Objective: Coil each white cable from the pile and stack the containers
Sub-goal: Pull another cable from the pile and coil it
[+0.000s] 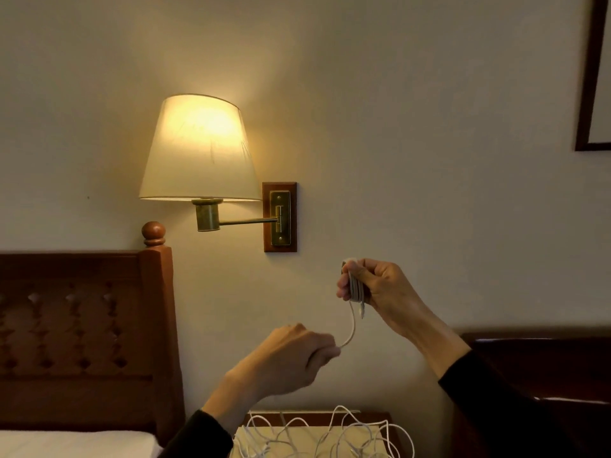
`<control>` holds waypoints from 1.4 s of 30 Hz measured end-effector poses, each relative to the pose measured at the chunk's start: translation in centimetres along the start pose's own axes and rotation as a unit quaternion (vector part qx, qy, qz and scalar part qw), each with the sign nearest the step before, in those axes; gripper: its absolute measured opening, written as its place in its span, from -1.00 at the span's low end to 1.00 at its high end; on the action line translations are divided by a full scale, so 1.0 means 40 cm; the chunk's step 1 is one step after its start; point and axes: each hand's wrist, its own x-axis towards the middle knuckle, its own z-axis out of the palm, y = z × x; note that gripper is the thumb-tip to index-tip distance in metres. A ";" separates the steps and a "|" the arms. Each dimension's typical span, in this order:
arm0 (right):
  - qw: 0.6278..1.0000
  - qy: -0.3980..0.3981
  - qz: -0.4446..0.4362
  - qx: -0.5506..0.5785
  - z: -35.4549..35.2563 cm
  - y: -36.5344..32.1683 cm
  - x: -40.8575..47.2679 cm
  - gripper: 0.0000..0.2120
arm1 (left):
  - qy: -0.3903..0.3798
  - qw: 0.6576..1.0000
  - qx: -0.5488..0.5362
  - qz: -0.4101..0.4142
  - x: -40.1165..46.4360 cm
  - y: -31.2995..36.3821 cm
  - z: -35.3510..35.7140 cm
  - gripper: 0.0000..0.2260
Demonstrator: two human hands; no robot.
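My right hand [380,292] is raised in front of the wall and grips a small bundle of coiled white cable [356,287], its loops running down through the curled fingers. A short stretch of that cable hangs below the bundle and curves down-left into my left hand [294,358], which pinches it lower down. At the bottom edge, a loose tangled pile of white cables [330,438] lies on a pale surface on the nightstand [373,418]. No containers are in view.
A lit wall lamp [198,150] on a brass arm hangs above and left of my hands. A carved wooden headboard [82,325] and white bedding [72,442] fill the left. A dark glossy wooden piece [535,375] stands at right, and a picture frame [591,94] hangs top right.
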 end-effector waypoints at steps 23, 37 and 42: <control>0.969 -0.171 0.139 0.113 0.015 -0.006 -0.028 -0.74 | 0.270 0.962 -0.034 -0.012 0.071 -0.114 -0.060 -0.66; 0.948 -0.010 0.071 0.311 -0.017 -0.040 0.029 -0.75 | 0.114 0.947 -0.087 -0.288 -0.045 -0.204 0.126 -0.72; 0.997 0.008 0.032 0.073 -0.005 -0.007 0.037 -0.75 | -0.150 0.976 0.010 -0.157 -0.019 -0.009 0.060 -0.70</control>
